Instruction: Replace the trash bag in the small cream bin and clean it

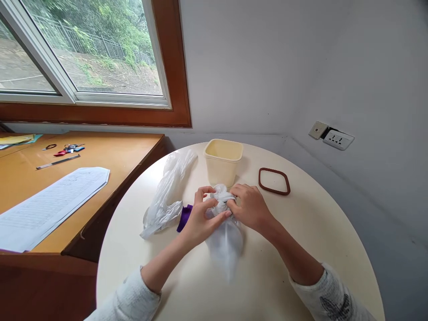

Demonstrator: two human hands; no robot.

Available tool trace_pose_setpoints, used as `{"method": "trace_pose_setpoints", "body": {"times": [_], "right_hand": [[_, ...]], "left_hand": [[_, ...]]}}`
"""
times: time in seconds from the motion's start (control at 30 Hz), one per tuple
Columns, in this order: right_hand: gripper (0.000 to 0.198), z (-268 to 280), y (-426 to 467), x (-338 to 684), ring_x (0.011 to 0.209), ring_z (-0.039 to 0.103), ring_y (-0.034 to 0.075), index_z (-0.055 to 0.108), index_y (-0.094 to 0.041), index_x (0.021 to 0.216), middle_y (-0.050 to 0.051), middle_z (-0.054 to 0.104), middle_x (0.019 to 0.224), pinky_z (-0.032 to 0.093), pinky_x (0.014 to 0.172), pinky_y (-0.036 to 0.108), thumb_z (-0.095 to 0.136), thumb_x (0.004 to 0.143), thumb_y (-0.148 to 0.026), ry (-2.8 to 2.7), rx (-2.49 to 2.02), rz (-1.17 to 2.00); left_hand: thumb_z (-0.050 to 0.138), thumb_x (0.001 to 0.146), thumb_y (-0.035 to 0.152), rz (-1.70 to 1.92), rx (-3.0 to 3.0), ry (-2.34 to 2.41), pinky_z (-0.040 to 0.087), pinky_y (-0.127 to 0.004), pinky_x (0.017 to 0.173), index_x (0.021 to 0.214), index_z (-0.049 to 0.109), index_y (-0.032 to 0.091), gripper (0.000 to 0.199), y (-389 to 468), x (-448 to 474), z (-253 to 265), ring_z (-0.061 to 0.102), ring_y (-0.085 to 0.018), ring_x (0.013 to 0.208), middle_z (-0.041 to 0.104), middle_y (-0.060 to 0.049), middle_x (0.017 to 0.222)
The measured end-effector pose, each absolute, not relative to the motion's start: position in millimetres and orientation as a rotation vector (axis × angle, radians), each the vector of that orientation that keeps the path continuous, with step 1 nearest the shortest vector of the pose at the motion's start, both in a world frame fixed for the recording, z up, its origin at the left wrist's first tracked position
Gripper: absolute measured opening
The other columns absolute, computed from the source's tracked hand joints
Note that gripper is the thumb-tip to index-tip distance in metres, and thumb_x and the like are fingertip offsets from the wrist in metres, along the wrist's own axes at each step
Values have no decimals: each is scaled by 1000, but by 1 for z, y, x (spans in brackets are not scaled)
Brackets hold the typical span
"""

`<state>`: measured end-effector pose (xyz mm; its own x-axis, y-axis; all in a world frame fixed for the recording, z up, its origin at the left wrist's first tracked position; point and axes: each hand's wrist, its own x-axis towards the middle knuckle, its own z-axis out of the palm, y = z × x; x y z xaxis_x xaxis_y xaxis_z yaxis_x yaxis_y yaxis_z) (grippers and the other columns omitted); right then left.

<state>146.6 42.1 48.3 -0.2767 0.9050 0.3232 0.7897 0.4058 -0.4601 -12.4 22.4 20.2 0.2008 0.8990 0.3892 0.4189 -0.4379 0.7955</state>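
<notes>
A white translucent plastic bag [227,247] hangs down toward me over the round table, its top bunched and twisted into what looks like a knot. My left hand [203,214] grips the bunched part from the left, thumb and fingers curled about it. From the right, my right hand [250,205] pinches the same twisted part. Just behind the hands stands a cream plastic bin [222,162], open at the top. Something purple [184,217] lies beside my left hand, partly hidden by it. A second crumpled plastic bag [167,196] is spread on the table to the left.
A brown rounded-square ring [288,187] lies on the round cream table [321,232] at the right. On the wooden desk [133,154] at left are papers [56,205], a pen [58,162] and keys [72,148]. A wall socket [338,139] is at right.
</notes>
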Motion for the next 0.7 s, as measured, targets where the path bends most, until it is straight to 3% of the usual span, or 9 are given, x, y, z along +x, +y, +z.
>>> {"method": "trace_pose_setpoints", "body": {"times": [0.13,0.27,0.47,0.57,0.7], "right_hand": [[16,53,39,145,63,50,13,48,-20,58,-2,57,67,36,63,27,43,72,-14,-2100,-1313,520],[13,56,39,147,67,52,13,51,-20,62,-2,59,73,38,62,25,45,73,-15,-2038,-1278,655],[18,56,42,150,81,54,14,56,-23,91,-1,61,92,38,68,26,50,74,-23,-2050,-1399,647],[10,55,43,150,77,52,15,56,-21,78,0,60,84,36,64,26,47,77,-24,-2106,-1453,543],[15,53,45,148,75,51,15,52,-19,64,2,58,76,36,66,28,44,76,-17,-2078,-1421,482]], "left_hand": [[59,78,37,1063,2031,1310,38,-41,92,54,49,17,33,25,-16,24,42,-24,105,43,-8,108],[53,83,36,1106,1963,1144,34,-40,97,57,57,16,32,28,-19,25,44,-22,105,43,-9,105],[54,83,38,1286,1737,882,35,-35,97,54,53,14,37,31,-23,28,43,-23,108,42,-11,111],[52,84,37,1284,1686,819,37,-34,94,56,53,14,36,31,-25,30,44,-23,110,41,-11,117],[50,84,40,1189,1813,934,31,-39,100,57,54,15,37,32,-24,27,40,-25,114,43,-11,116]]}}
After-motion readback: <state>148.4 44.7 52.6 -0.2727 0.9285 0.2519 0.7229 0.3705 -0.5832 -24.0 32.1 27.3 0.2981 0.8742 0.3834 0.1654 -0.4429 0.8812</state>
